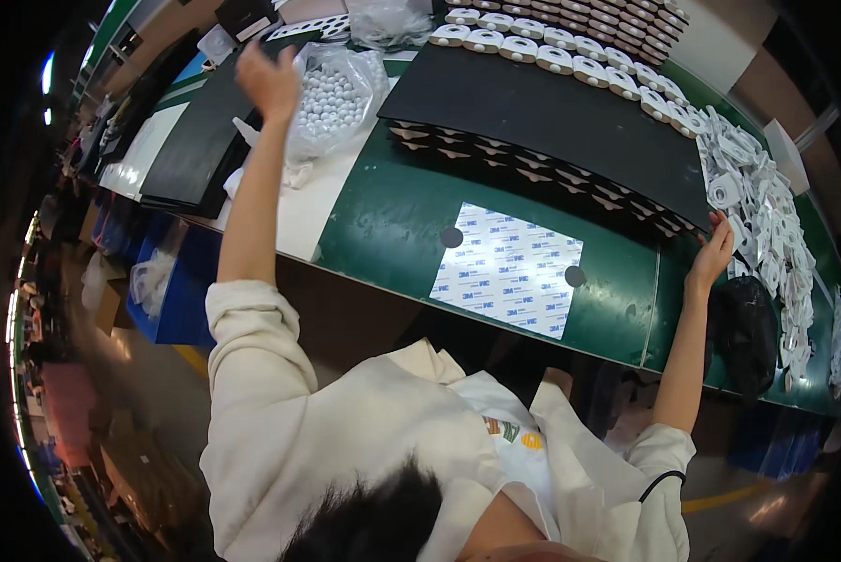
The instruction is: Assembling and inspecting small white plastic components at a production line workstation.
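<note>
My left hand (pixel 268 86) is raised over the far left of the table, fingers apart, with nothing visible in it. Just right of it lies a clear plastic bag (pixel 334 101) full of small white balls. A long black board (pixel 542 117) rests on rows of white parts, whose edges show beneath its near side. At the board's right corner, my right hand (pixel 714 251) has its fingers bent around the edge. In front of the board, a white printed sheet (pixel 509 272) lies on the green table, with a dark disc (pixel 452 237) at its left edge and another (pixel 575 276) at its right.
Rows of white parts with round openings (pixel 519 49) stand behind the board. Loose white pieces (pixel 767 225) are heaped at the right, beside a black plastic bag (pixel 748 328). A dark panel (pixel 191 155) lies at the left, above a blue bin (pixel 188 290).
</note>
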Demonstrator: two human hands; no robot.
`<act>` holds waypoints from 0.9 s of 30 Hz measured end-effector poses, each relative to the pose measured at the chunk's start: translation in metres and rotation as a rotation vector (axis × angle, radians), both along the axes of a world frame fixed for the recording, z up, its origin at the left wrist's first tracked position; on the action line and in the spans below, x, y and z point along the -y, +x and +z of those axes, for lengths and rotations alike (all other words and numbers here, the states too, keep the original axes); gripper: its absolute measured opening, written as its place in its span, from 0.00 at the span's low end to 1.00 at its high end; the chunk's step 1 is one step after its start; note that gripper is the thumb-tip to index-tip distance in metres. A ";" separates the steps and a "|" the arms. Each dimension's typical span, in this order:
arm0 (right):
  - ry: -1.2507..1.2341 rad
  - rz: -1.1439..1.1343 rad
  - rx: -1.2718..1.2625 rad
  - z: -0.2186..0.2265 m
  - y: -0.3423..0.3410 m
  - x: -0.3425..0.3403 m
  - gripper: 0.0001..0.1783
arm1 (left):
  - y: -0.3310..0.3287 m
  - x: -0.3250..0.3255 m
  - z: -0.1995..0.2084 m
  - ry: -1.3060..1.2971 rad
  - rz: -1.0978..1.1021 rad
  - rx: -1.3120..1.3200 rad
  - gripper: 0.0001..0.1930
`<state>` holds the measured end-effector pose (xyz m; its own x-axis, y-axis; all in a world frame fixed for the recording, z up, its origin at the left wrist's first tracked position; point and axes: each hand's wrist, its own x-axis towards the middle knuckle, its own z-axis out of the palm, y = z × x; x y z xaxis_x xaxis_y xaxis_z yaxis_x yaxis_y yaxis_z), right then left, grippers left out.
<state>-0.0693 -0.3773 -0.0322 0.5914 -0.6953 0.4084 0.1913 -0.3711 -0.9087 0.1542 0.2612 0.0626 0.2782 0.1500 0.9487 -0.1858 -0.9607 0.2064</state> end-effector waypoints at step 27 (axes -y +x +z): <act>0.427 1.237 -0.249 0.052 -0.011 -0.223 0.28 | -0.170 0.270 -0.014 -0.451 -1.544 -0.622 0.13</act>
